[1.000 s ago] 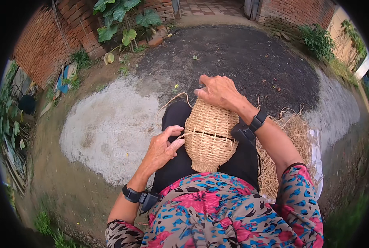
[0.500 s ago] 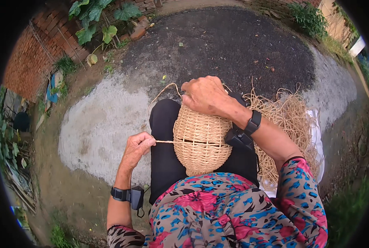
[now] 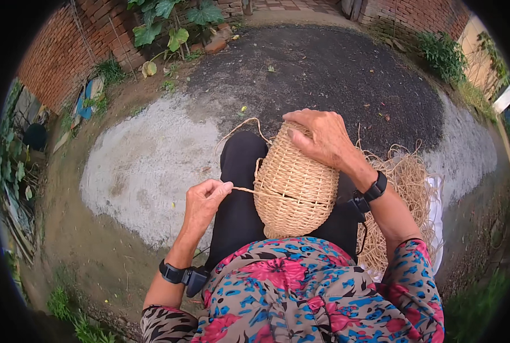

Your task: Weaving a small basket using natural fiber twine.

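**Outdoor ground by a brick wall: woven basket largely filled in, one slit open**

In the head view, dark ground (image 3: 323,63) spreads at twelve o'clock from my lap, the brick wall (image 3: 66,57) at ten. The cord-woven basket (image 3: 295,171) lies between my thighs, its narrow end at six o'clock, toward me. My right hand (image 3: 323,137), at one o'clock, clasps its far end, fingers half curled. My left hand (image 3: 204,203), near nine o'clock, has thumb and forefinger pinched closed on a taut working strand (image 3: 244,189). I judge the weaving well along: rows fill both sides, leaving the dark slit (image 3: 309,200). A cord pile (image 3: 401,171) sits at three o'clock.
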Action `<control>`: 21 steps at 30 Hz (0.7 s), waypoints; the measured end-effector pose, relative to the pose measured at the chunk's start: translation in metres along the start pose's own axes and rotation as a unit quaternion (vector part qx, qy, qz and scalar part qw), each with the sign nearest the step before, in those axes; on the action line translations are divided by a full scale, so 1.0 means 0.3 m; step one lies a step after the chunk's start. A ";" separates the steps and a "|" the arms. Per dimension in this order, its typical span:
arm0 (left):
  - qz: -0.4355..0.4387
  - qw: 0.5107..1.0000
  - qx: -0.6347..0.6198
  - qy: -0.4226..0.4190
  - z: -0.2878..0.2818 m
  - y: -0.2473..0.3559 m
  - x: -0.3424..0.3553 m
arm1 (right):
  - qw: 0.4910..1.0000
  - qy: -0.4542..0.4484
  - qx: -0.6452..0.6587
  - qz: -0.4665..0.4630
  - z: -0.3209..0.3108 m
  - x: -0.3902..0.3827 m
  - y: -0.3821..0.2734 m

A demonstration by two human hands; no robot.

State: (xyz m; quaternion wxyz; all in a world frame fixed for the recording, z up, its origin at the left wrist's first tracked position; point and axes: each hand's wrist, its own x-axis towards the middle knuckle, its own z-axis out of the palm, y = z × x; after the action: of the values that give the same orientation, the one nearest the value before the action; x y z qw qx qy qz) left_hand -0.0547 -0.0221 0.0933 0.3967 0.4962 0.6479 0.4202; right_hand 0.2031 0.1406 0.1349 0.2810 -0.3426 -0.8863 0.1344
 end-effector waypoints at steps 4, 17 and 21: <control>-0.276 0.856 -0.411 -0.151 0.053 -0.018 -0.064 | 0.999 0.032 0.017 -0.034 -0.010 -0.034 -0.015; 0.047 0.836 -0.543 0.065 -0.076 -0.029 0.009 | 0.994 0.102 0.029 0.004 -0.020 -0.085 -0.061; 0.029 0.843 -0.538 -0.003 -0.100 -0.024 0.009 | 0.994 0.112 0.017 0.002 -0.010 -0.072 -0.060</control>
State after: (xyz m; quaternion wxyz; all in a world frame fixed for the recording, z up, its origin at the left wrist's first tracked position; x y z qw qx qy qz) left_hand -0.0855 -0.0251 0.0962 0.5904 0.2250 0.3046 0.7128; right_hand 0.2084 0.1128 0.1364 0.3844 -0.3521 -0.8461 0.1109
